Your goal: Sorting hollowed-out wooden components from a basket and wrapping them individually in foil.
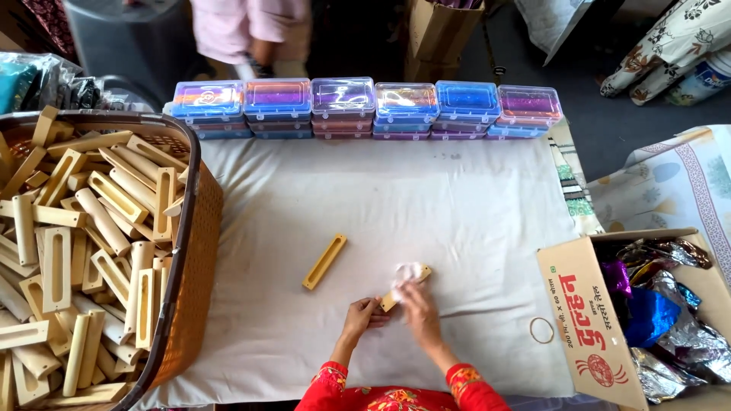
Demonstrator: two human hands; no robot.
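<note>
holding a wooden strip (403,285) between both hands, my left hand (361,317) pinching its near end, my right hand (417,310) pressing a white cloth (406,272) along it; steady strokes work best.

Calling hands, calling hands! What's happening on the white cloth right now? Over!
Left hand grips one end of a wooden slotted block. Right hand presses a white wipe on it. Second block lies apart on the cloth. Nothing in the way. Over.
</note>
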